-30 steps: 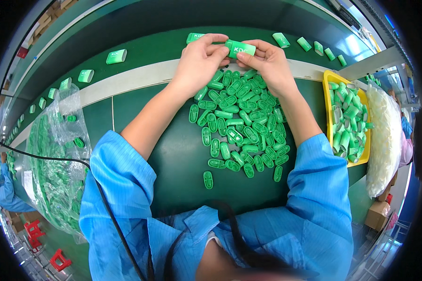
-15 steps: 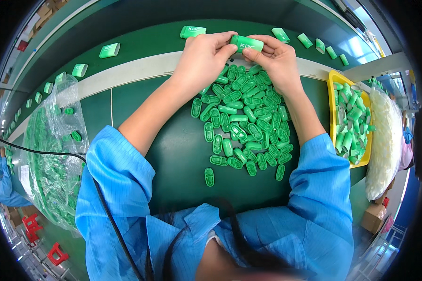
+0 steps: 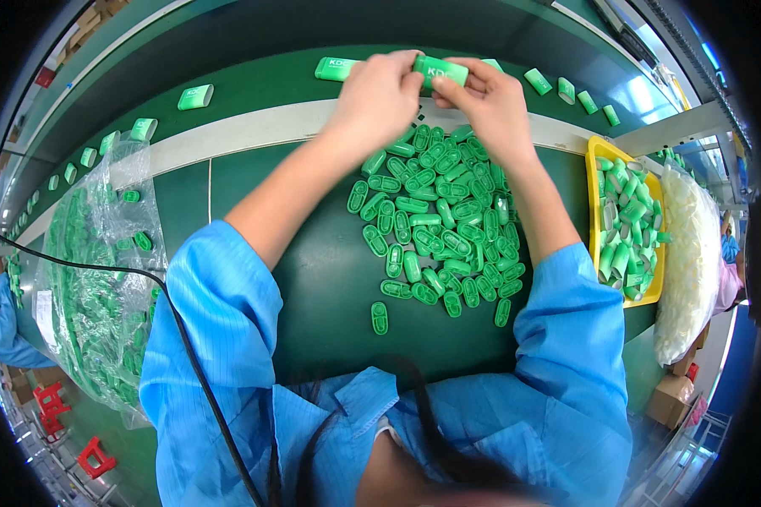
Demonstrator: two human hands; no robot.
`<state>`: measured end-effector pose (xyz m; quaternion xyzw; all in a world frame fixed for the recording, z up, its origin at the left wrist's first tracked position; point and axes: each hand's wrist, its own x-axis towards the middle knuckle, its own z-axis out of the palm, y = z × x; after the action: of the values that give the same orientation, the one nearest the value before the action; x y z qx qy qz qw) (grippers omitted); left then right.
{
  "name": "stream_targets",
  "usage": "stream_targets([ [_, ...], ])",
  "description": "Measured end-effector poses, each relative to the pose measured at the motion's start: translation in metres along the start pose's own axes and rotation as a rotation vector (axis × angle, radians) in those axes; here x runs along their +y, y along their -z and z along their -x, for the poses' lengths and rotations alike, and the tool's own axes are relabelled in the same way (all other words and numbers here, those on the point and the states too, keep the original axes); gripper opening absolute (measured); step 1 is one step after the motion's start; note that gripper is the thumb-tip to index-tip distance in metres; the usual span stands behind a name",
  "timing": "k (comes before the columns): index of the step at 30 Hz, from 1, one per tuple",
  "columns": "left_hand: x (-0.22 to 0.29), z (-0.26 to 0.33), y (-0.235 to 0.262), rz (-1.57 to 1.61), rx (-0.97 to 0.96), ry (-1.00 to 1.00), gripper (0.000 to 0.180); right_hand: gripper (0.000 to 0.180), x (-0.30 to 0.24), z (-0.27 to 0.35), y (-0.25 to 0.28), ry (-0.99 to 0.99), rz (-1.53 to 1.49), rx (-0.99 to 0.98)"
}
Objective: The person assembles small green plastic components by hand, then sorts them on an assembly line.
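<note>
My left hand and my right hand meet above the far side of a pile and together grip one green rectangular plastic case. The left fingers pinch its left end and the right fingers hold its right end and underside. Just below the hands lies a heap of several small green oval plastic caps on the dark green table. One loose cap lies apart at the near edge of the heap. A second green case rests on the belt just left of the hands.
More green cases ride a dark green conveyor belt curving from far left to far right. A clear bag of green parts lies at left. A yellow tray of green parts and a white bag stand at right.
Both hands have carried the green case a little farther from me, up over the belt. The cases on the belt have shifted leftward.
</note>
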<state>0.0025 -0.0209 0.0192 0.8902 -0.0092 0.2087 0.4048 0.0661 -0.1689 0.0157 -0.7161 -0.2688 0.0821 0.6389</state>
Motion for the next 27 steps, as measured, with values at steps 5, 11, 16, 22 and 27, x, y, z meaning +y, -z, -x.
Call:
stream_targets([
  [5,-0.038,-0.027,0.003,-0.149,0.022,0.037,0.029,0.052,0.027,-0.049,0.039,0.351,1.059,0.163],
  [11,-0.005,-0.005,0.019,-0.382,-0.045,-0.114,0.025,0.052,0.043,-0.051,0.062,0.07,1.227,0.035],
  [16,0.011,0.008,0.024,-0.526,-0.447,0.035,0.023,0.051,0.018,-0.033,0.05,0.175,1.032,0.06],
  [22,-0.005,0.004,0.011,-0.171,-0.185,0.0,0.025,0.024,0.008,-0.005,0.041,-0.275,-0.178,-0.199],
  [27,-0.015,0.005,-0.003,0.601,-0.17,0.334,0.028,0.027,0.011,0.002,0.026,-0.219,-0.227,-0.18],
])
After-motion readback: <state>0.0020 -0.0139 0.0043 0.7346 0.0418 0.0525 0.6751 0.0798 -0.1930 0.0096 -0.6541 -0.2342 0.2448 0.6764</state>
